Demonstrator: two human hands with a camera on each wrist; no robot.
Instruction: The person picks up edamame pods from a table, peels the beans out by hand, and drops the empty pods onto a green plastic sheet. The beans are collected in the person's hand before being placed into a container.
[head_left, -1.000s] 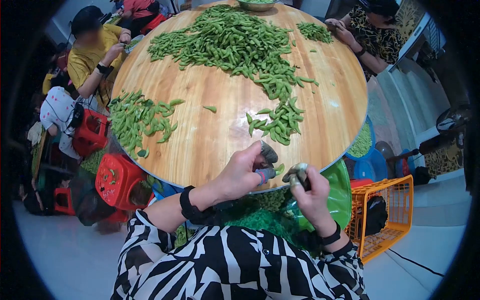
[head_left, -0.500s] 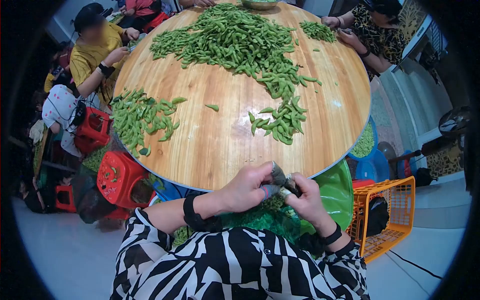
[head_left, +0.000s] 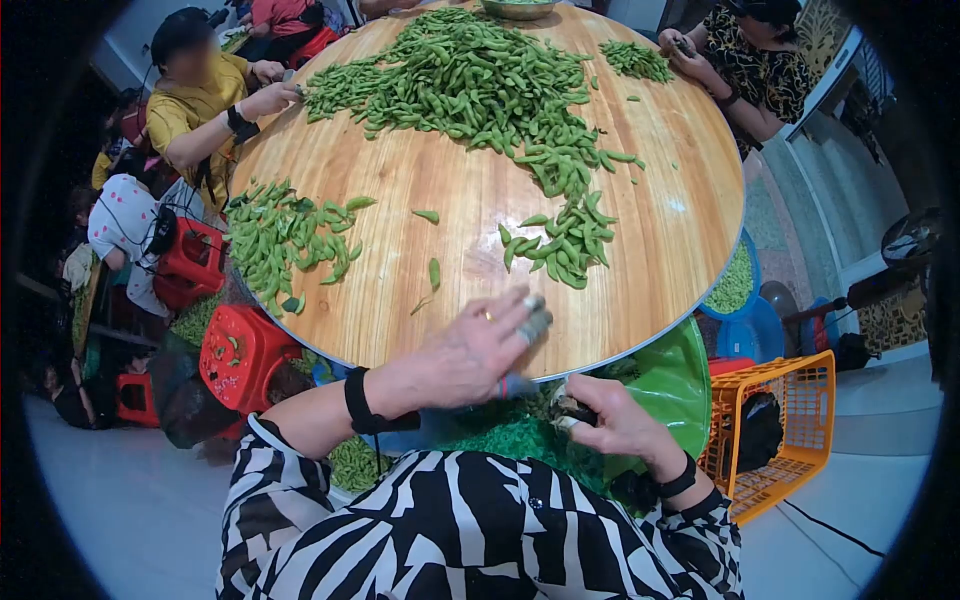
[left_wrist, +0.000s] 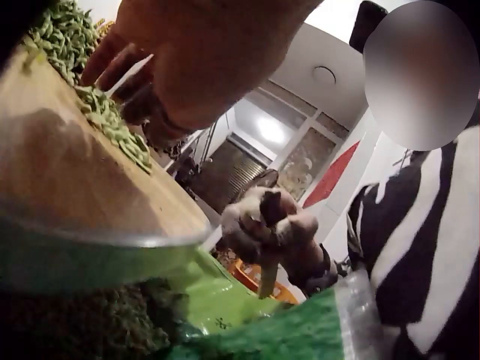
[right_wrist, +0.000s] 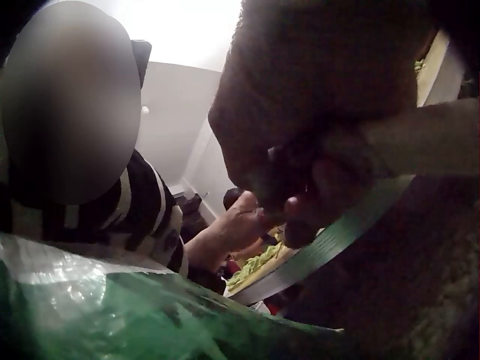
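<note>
My left hand (head_left: 490, 345) lies over the front edge of the round wooden table (head_left: 380, 300), fingers stretched out and several of them in dark covers. A lone green soybean pod (head_left: 434, 272) lies beyond its knuckles, with a thin stem piece (head_left: 425, 302) nearby. Just off the table edge, my right hand (head_left: 615, 418) is curled, thumb and fingers drawn together around something dark. A pale bar-like piece (right_wrist: 427, 139) sticks out of that hand in the right wrist view; I cannot tell whether the hand holds it. Ahead lies a small pile of pods (head_left: 565, 245).
A big heap of pods (head_left: 460, 85) covers the far table, and another pile (head_left: 285, 240) lies left. Below the front edge are green plastic (head_left: 510, 445) and a bright green basin (head_left: 675, 390). An orange crate (head_left: 770, 440) stands right, a red stool (head_left: 240, 360) left. Two people sit opposite.
My hands met at the table edge, then parted; the left moved forward over the tabletop with fingers straightened. A pod and a stem piece now lie there. The right hand stayed near the edge.
</note>
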